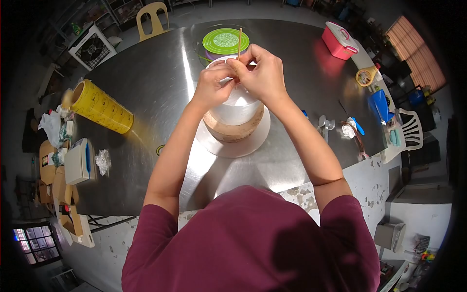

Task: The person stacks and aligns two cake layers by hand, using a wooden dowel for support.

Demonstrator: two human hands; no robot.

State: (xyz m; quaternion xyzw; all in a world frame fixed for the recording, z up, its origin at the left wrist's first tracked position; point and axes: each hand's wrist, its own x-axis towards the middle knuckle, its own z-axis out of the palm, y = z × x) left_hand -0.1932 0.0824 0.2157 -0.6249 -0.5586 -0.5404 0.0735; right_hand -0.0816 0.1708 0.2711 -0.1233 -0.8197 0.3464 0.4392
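Note:
A thin wooden stick (240, 41) stands upright between the fingers of my right hand (262, 73), which are pinched round it. My left hand (214, 85) touches the right one, its fingers closed on something I cannot make out. Both hands are over a white, round, tiered piece (231, 113) that sits on a brownish round layer (232, 130). Under that layer is a white round board or turntable (233, 148). Just beyond my hands is a round tub with a green patterned lid (225, 40).
The metal table (160, 87) carries a large yellow roll (102, 107) and a whitish box (79, 163) at the left. At the right are a pink box with a white lid (339, 41), a tape roll (365, 76), a blue container (381, 106) and crumpled white material (349, 129).

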